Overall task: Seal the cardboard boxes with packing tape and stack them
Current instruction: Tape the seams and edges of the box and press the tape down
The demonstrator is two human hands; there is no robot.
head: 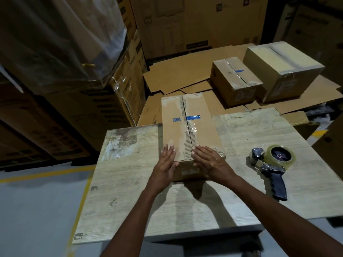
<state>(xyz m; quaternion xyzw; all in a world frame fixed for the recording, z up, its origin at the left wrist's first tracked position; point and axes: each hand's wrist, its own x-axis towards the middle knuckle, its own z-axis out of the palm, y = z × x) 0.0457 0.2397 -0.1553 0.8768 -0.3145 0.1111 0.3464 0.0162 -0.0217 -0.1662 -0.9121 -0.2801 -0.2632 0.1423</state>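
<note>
Box (189,127) sits mid-table (130,182), seam facing up; left hand (166,164) and right hand (209,160) lie flat on its near edge, fingers straight, gripping nothing — probably smoothing tape. Tape dispenser (272,164) parked right, within reach.

– How many boxes?
– Three closed ones: one box (189,127) on the table (130,182), plus a small box (235,80) and a big box (282,69) on the floor.
– Tape guns?
– One tape gun (276,180), carrying one roll (282,163).
– Tables?
– One. And two hands of mine: left hand (166,164), right hand (209,160). The flat cardboard sheets (185,71) overlap, so I cannot count them.
</note>
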